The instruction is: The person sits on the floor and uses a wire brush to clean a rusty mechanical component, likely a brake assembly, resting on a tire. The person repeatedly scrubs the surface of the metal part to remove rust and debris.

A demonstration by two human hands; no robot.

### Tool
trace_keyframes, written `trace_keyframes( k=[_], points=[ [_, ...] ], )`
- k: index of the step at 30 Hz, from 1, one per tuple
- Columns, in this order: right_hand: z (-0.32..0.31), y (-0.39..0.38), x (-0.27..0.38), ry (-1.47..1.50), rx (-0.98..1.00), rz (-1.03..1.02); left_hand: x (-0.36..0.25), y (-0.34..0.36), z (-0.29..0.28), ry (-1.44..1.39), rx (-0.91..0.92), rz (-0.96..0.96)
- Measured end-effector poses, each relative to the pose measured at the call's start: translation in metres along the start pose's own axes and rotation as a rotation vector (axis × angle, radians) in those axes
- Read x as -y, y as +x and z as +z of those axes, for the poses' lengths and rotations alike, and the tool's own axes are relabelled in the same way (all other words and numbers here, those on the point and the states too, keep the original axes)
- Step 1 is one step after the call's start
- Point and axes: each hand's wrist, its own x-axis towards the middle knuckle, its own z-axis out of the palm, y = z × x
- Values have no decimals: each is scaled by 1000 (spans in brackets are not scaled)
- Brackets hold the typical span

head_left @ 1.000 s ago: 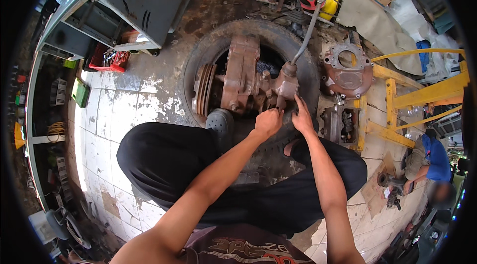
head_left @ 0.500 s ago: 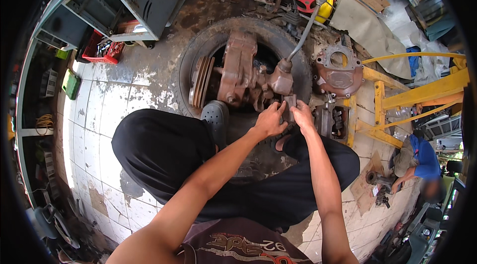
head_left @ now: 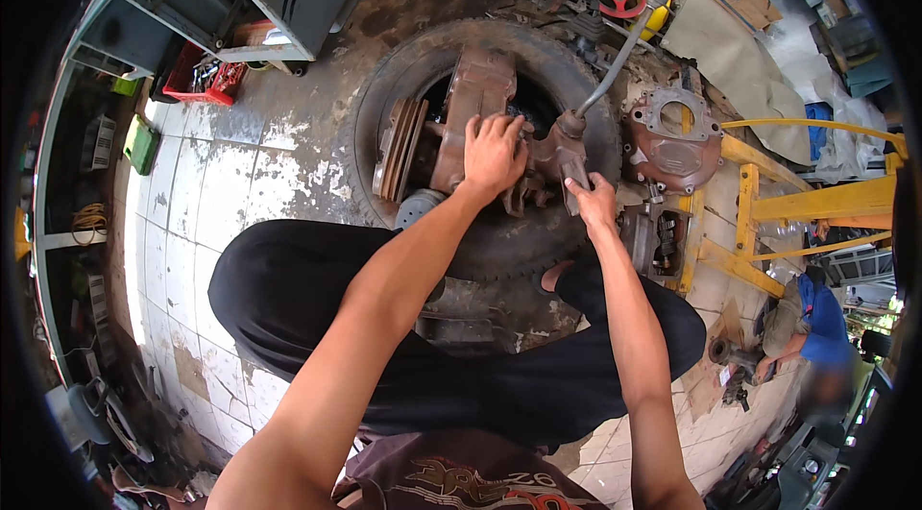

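A rusty brown gearbox [head_left: 475, 87] lies across a large tyre [head_left: 384, 78] on the floor. Its grooved pulley [head_left: 400, 150] is on the left, and a long bent gear lever [head_left: 619, 59] rises from its right side. My left hand [head_left: 495, 159] is over the middle of the gearbox, fingers curled onto it; what lies beneath the palm is hidden. Just below the lever's base, my right hand [head_left: 594, 201] pinches a small oblong metal piece [head_left: 573, 174] between thumb and fingers. The piece is against or very close to the housing; I cannot tell which.
A brown bell housing [head_left: 677, 145] and an opened metal casing [head_left: 658, 236] are right of the tyre, beside a yellow frame [head_left: 816, 203]. A red crate [head_left: 202, 78] of tools is far left. Another person [head_left: 816, 318] works at the right over metal parts.
My left hand has left the metal piece and moved up and left onto the gearbox. My right hand has brought the piece up toward the lever's base. The view has shifted slightly.
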Motion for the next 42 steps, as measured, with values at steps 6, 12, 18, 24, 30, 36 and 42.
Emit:
trace_keyframes(
  k=[6,12,18,24,30,36,42],
  points=[
    [29,35,50,-277,-158,-17,38,17,21,227,130,-172],
    [66,40,49,-360,-405,207,34,18,28,201,221,-174],
    [79,59,57,-308,-356,283,32,25,26,189,248,-182],
    [76,46,60,-393,-351,320,31,19,24,218,223,-133],
    [86,36,63,-445,-348,292,36,19,26,216,185,-127],
    [84,66,58,-471,-362,228,29,24,25,182,218,-127],
    [81,71,62,-441,-379,245,32,18,31,161,192,-128]
  ],
)
